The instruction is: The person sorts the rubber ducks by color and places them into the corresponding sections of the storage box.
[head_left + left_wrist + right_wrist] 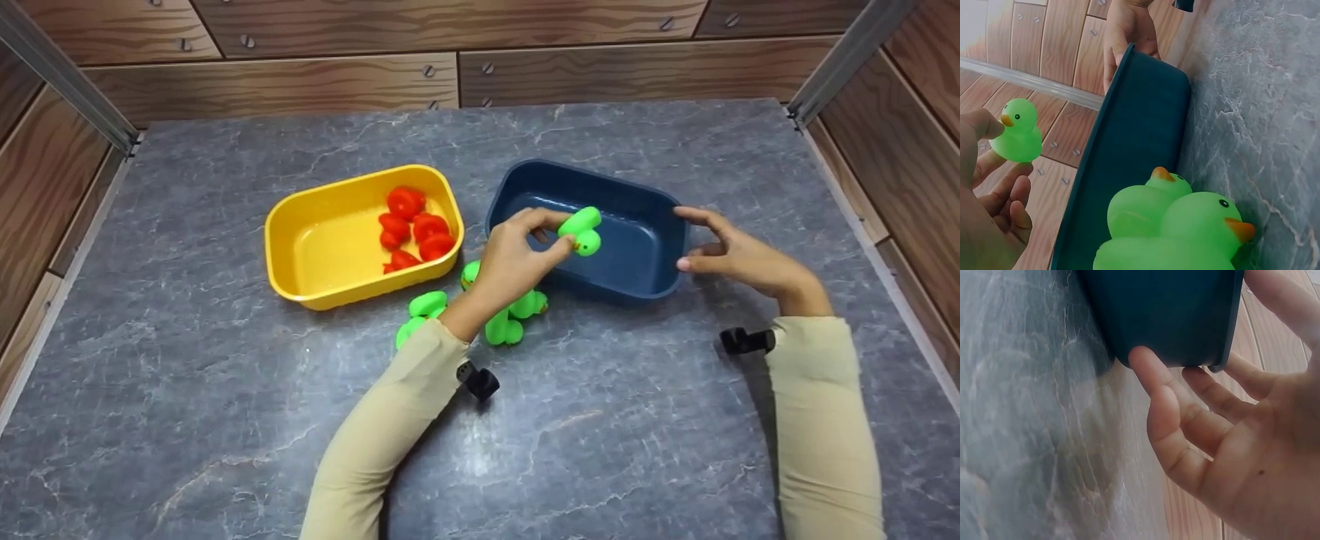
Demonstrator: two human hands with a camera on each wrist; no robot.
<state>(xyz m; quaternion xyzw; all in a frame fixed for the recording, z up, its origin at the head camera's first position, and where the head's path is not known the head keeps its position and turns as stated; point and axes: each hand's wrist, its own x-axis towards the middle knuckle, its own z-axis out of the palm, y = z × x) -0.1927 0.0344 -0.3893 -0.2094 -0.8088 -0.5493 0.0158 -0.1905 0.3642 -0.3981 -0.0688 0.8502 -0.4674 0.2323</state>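
Observation:
Between thumb and fingers, my left hand (517,251) pinches a green rubber duck (587,241) above the near left part of the dark blue bin (660,196). In the left wrist view that green duck is upright and faces the thumb. At the bin's right end, my right hand (750,259) touches the outside of the wall and the rim with spread, slightly bent fingers (1202,422). Below my left wrist, several more green ducks (504,330) lie on the table in front of the bins, partly hidden by the hand and sleeve.
Left of the blue bin stands a yellow bin (322,259) with several red rubber ducks (406,202) in its right half. Both bins stand on a grey marbled table (225,420). Wood-patterned panels (337,79) border the back and sides, with metal posts (840,67) at the far corners.

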